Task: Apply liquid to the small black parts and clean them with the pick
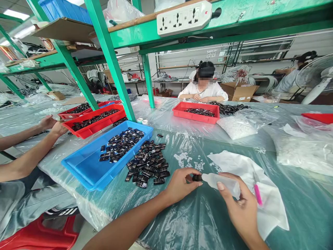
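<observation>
Between the thumb and fingers of my left hand (179, 185) is a small black plastic piece (197, 177). My right hand (241, 201) grips a translucent white squeeze bottle (225, 184), its nozzle pointing left and meeting the black piece. Left of my hands lies a loose pile of similar black pieces (149, 163). Beyond my fingers, small white parts (186, 159) are scattered on the plastic-covered table. A white cloth (270, 205) spreads under and beside my right hand, with a pink-handled tool (258, 194) on it.
A blue tray (83, 165) with more black pieces stands at left. Red trays (99, 121) sit past it, beside another person's hands (53, 125). Across the table, a person (203, 86) works behind a red tray (196, 118). Bags of white parts (238, 126) lie at right; a green shelf frame (111, 59) rises ahead.
</observation>
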`<state>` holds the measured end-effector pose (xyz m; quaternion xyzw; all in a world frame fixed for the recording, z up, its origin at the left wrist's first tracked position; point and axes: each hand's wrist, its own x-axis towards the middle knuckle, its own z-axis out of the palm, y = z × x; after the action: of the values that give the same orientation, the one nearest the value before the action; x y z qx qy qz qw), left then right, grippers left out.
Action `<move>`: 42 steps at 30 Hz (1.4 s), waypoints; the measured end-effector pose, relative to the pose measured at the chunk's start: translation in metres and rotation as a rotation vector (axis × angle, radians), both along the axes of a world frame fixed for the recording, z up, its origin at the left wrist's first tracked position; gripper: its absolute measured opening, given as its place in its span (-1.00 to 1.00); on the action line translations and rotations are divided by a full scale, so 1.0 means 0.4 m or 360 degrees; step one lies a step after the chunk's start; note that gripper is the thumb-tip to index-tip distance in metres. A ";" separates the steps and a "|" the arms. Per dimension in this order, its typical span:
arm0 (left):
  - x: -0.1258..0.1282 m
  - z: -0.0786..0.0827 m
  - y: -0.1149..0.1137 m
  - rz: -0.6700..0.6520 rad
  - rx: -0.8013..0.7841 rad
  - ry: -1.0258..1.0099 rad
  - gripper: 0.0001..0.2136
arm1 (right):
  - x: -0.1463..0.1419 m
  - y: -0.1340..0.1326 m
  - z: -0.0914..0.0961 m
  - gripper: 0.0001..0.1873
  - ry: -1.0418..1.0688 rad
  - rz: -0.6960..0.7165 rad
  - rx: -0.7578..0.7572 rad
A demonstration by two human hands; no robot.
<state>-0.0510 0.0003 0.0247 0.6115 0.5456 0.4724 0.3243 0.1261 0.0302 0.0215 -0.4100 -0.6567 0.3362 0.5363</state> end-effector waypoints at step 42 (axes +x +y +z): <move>0.002 -0.009 0.000 0.0050 0.0083 0.0017 -0.83 | 0.001 -0.005 -0.007 -0.70 0.0021 -0.0008 0.0060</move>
<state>-0.0501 0.0003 0.0212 0.6137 0.5444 0.4882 0.2977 0.1266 0.0283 0.0186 -0.3992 -0.6584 0.3251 0.5490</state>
